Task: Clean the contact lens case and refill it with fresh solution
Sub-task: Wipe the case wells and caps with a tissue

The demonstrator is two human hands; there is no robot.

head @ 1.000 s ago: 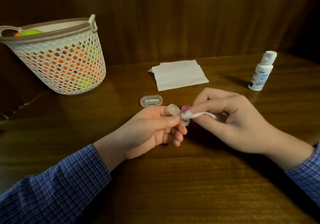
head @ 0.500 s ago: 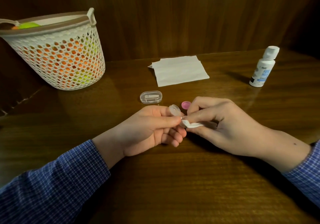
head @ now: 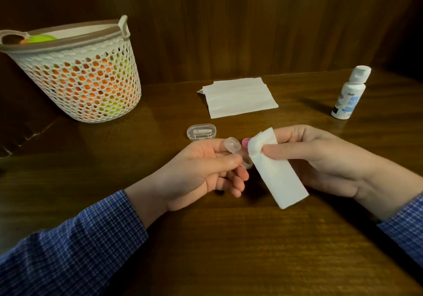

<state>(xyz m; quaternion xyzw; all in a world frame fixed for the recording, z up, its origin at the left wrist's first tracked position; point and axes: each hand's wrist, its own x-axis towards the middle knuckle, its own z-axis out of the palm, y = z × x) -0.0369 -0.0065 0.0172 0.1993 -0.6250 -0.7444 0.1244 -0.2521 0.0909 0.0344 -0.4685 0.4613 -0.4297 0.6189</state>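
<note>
left hand [head: 201, 170] pinches the lens case [head: 238, 152]; right hand [head: 320, 160] pinches a folded tissue [head: 274, 172] beside it, above bare worktop [head: 229, 250].

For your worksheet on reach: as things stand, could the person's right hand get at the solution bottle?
Probably not yet: the path across the table to the solution bottle looks free, but the right hand is pinching a folded tissue, which it would need to put down first.

Dark wood-panelled wall [head: 229, 21] behind glossy, seemingly wooden table [head: 229, 250].
</note>
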